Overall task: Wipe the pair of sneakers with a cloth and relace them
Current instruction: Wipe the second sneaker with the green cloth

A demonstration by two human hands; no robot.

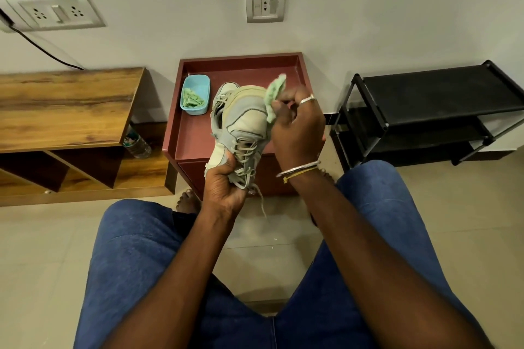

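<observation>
Left hand (224,184) grips the laced sneaker (241,127) — right hand (297,127) presses a green cloth (273,93) against it.

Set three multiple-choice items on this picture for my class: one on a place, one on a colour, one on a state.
1. Where does the small light-blue plastic tub stand? A on the floor; B on the maroon tray-top table; C on a knee.
2. What colour is the crumpled cloth pinched in the right hand? A green; B red; C white.
3. What is the left hand doing? A resting open; B holding the tub; C gripping the pale grey laced sneaker.
Key: 1 B, the tub sits inside the table's raised rim; 2 A, the cloth shows pale green against the sneaker; 3 C, its fingers curl round the sneaker's near end.
</observation>
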